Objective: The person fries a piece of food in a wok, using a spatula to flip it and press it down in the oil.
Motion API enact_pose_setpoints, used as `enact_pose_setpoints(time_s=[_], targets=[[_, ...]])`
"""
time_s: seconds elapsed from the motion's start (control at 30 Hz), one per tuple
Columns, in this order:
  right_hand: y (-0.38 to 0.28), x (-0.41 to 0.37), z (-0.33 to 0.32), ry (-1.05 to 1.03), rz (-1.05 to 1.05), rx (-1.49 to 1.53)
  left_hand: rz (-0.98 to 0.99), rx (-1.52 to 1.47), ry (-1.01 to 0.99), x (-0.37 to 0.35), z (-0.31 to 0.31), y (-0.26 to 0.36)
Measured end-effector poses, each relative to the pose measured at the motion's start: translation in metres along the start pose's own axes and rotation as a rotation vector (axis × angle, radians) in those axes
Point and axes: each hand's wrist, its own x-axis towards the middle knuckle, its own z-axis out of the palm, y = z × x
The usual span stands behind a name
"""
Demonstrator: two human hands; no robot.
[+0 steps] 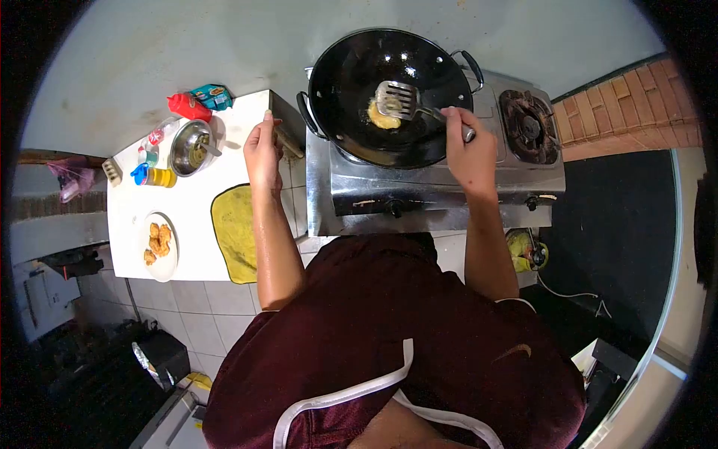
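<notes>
My right hand (473, 150) is wrapped round the handle of a slotted metal spatula (396, 100) above the wok's right side. The spatula's blade is down in the black wok (351, 67), over a pale golden piece of food (383, 117) and partly hiding it. The wok sits on the left burner of a steel gas stove (441, 198). My left hand (263, 153) hovers left of the wok, by the white table's right edge, with fingers curled in and thumb pointing forward. I see nothing in it.
On the white table (198, 247) are a plate (170, 268) of fried pieces, a metal bowl (178, 161) with a utensil, a yellow bottle with blue cap (155, 176), a red bottle (188, 107) and a yellow-green cloth (234, 232). The right burner (529, 126) is bare.
</notes>
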Motion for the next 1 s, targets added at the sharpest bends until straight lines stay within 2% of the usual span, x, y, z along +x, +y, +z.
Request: enact_pose_setpoints(time_s=[0.07,0.13,0.23,0.47,0.53,0.63,0.87,0.93,1.0], targets=[[0.002,0.002,0.0,0.001,0.012,-0.03,0.002,0.0,-0.013,-0.002,0.0,0.002],[0.008,0.007,0.003,0.087,-0.055,-0.002,0.003,0.0,-0.036,-0.005,0.001,0.003],[0.005,0.003,0.005,0.018,-0.1,-0.018,-0.008,-0.007,-0.051,-0.005,0.007,0.003],[0.007,0.007,-0.002,0.088,-0.08,-0.066,-0.005,0.006,-0.033,-0.006,0.007,0.001],[0.009,0.007,0.003,0.089,-0.172,-0.036,-0.011,0.017,-0.031,-0.007,0.009,0.001],[0.006,0.005,0.001,0.129,-0.187,-0.076,-0.016,0.016,-0.052,-0.007,0.009,0.003],[0.01,0.011,-0.008,0.213,-0.179,-0.067,-0.006,0.019,-0.026,-0.008,0.011,0.001],[0.004,0.008,-0.007,0.134,-0.065,-0.044,-0.004,0.023,-0.019,-0.009,0.01,0.002],[0.009,0.006,0.002,0.116,-0.099,-0.007,-0.016,0.03,-0.035,-0.009,0.011,0.002]])
